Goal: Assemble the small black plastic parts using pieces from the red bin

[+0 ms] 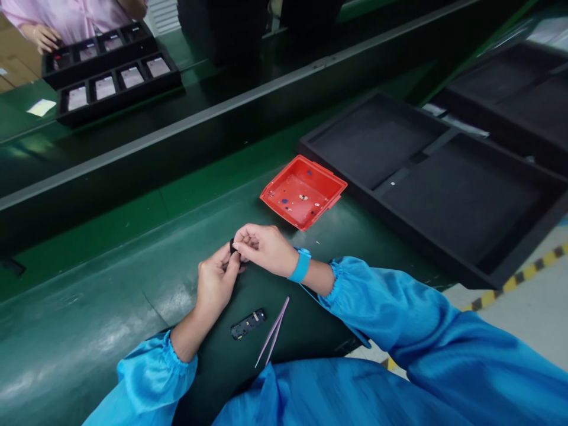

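Observation:
My left hand (217,284) and my right hand (264,247) meet above the green bench and pinch one small black part (232,247) between their fingertips; most of the part is hidden by the fingers. A blue strap (300,265) circles my right wrist. A flat black component (247,323) lies on the bench just below my hands. Pale purple tweezers (273,331) lie beside it, to its right. Both my sleeves are blue.
A shallow red tray (326,183) with tiny bits stands beyond my right hand. A large black compartment tray (444,177) fills the right side. Across a conveyor (133,154), another person's hand (42,36) rests by black trays (110,83) of small boards.

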Action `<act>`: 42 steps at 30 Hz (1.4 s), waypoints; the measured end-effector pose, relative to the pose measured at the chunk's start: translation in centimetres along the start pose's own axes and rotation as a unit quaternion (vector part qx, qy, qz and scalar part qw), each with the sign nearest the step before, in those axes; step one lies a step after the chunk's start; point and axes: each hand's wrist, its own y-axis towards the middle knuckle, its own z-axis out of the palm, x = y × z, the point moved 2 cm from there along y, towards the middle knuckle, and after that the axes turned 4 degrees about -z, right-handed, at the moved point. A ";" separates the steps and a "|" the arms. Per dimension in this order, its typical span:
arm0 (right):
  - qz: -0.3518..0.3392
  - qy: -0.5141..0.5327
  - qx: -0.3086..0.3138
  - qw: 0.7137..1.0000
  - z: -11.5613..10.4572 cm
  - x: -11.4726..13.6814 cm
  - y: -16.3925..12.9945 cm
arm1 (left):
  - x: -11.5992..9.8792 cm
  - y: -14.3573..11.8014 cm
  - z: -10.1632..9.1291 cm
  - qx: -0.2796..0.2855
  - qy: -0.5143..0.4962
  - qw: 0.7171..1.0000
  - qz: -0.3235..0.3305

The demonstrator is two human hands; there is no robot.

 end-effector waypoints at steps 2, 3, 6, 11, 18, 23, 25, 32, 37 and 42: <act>-0.004 -0.004 -0.005 1.000 0.0 0.0 0.0 | 0.0 0.0 0.0 0.002 0.007 1.000 0.002; -0.007 -0.010 -0.011 1.000 0.0 0.0 0.0 | 0.0 0.0 0.0 0.001 0.014 1.000 0.005; -0.018 -0.031 -0.028 0.999 0.2 0.1 0.0 | -0.1 -0.1 0.0 -0.004 0.043 0.999 0.018; -0.024 -0.079 -0.064 0.995 0.6 0.0 -0.1 | 0.0 0.0 0.0 -0.025 0.078 0.996 0.035; -0.003 0.103 -0.134 0.986 0.3 -0.5 0.1 | 0.3 0.9 -0.4 -0.015 -0.124 0.991 -0.053; -0.125 0.007 -0.299 0.946 -3.3 1.1 0.2 | -0.2 1.0 -0.6 -0.013 -0.178 0.981 -0.070; -0.173 -0.128 -0.341 0.915 -5.3 2.1 0.1 | -0.4 0.9 -0.6 -0.011 -0.184 0.980 -0.071; -0.210 -0.502 -0.289 0.787 -8.5 4.2 0.1 | -0.3 0.9 -0.6 0.005 -0.189 0.979 -0.071; -0.221 -0.373 -0.153 0.888 -4.6 3.6 -0.6 | -0.3 0.6 -0.4 0.043 -0.175 0.982 -0.050; -0.090 -0.109 -0.011 0.990 -1.0 2.0 -1.0 | -0.5 0.4 0.0 0.070 -0.142 0.987 -0.012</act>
